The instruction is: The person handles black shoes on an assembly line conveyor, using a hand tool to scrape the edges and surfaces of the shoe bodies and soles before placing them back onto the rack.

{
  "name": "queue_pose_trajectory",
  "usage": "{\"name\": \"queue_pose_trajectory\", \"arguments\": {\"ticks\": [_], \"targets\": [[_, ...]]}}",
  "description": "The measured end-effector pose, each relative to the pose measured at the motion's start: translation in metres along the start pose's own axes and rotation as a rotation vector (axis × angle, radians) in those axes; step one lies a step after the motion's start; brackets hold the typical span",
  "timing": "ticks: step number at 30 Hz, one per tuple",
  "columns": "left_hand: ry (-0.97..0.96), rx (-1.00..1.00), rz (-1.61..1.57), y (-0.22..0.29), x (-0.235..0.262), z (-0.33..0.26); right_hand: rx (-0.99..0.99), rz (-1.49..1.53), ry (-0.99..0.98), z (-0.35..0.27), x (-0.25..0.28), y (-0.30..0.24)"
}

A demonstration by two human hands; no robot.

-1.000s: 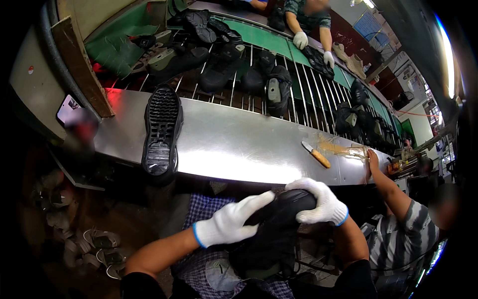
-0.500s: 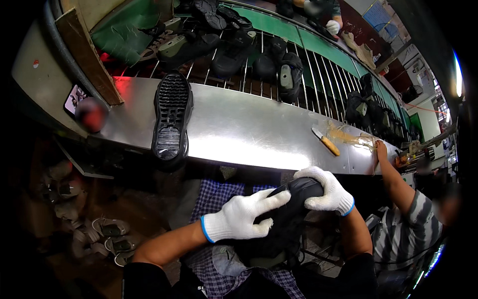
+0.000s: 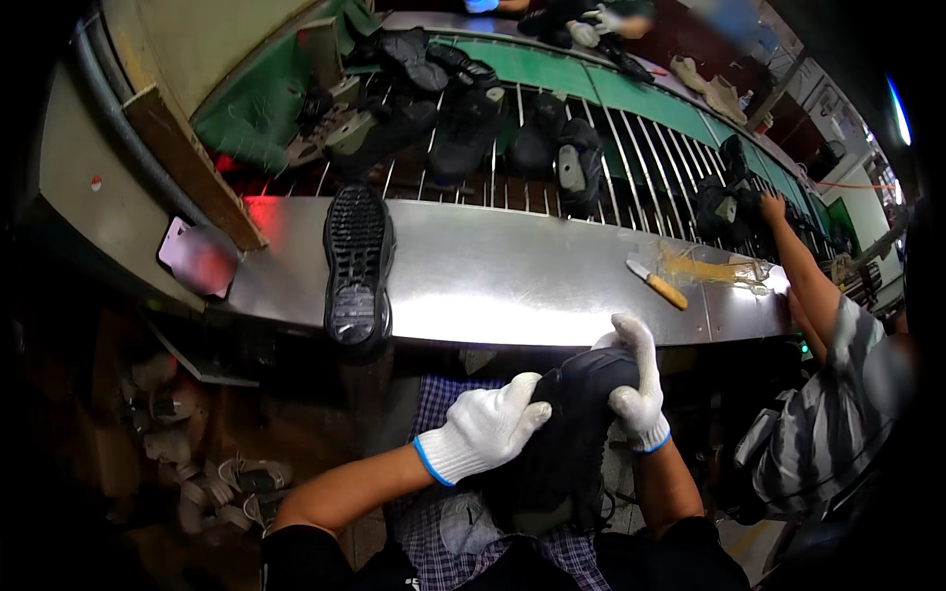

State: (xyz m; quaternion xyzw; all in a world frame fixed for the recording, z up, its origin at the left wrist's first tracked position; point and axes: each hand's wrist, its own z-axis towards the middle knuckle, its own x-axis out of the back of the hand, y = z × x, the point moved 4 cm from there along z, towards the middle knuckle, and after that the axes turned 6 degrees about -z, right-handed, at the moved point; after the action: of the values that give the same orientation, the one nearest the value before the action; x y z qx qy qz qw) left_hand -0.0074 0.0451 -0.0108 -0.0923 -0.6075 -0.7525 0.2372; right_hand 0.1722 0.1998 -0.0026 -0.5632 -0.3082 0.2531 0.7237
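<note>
Black shoe (image 3: 576,428) was between the two gloved hands, over the lap, short of the bench edge, rounded end pointing away. Right hand (image 3: 641,394) held that end, thumb on the near side, fingers round the far side. Left hand (image 3: 488,424) was drawn narrow at the shoe's left flank; couldn't tell if it pinched or just rested.

Progress: looked mid-handling. Shoe was in hand, not yet set down. Saw no sole on it, but its underside didn't show, so can't say what was done or left there.

Beyond the hands, metal bench (image 3: 483,271): black treaded sole (image 3: 357,261) tread-up, ahead-left of left hand; couldn't tell if an upper sat under it. Knife (image 3: 662,286) ahead-right of right hand, untouched.

Farther: rod rack (image 3: 631,163) with more black shoes (image 3: 465,138), outlines merging. Off to the right, a co-worker's hand (image 3: 774,209) was at the rack; contact unclear. Farthest, another person's gloved hand (image 3: 584,35) was blurred, near the top edge.

Right fingertips partly hidden behind shoe; its near end lost in shadow.
</note>
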Motion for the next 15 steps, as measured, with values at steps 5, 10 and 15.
{"name": "queue_pose_trajectory", "arguments": {"ticks": [5, 10, 15], "targets": [[-0.098, -0.29, 0.211, 0.042, 0.022, 0.072, 0.154, -0.163, -0.091, 0.011, -0.004, -0.026], [-0.219, -0.27, -0.028, 0.064, 0.031, 0.101, 0.065, -0.17, 0.007, 0.001, -0.008, -0.021], [-0.072, 0.335, -0.562, -0.038, 0.015, 0.011, -0.138, 0.143, 0.372, -0.031, 0.014, 0.002]]}}
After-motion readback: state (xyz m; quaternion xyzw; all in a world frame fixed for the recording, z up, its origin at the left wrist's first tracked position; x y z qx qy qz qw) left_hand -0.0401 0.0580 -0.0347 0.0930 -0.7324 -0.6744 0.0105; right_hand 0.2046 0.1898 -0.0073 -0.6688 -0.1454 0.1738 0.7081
